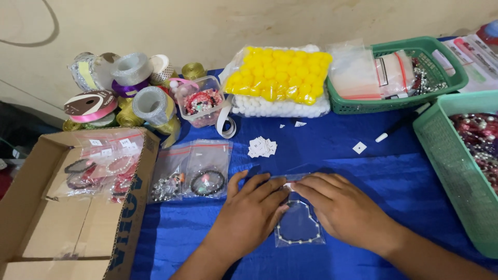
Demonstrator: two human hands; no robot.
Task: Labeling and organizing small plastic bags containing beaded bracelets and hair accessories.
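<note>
A small clear zip bag (299, 228) with a pearl bead bracelet inside lies flat on the blue tablecloth (363, 176). My left hand (249, 210) rests on the bag's left side, its fingers pressing the top edge. From the right, the fingertips of my right hand (340, 207) pinch that same top edge. Both hands meet at the bag's seal.
Two bagged bracelets (194, 173) lie left of my hands, by a cardboard box (62, 228) holding more. Ribbon spools (129, 85), a clear tub (199, 103) and bags of yellow and white balls (280, 78) line the back. Green baskets (456, 176) stand right, paper tags (262, 147) centre.
</note>
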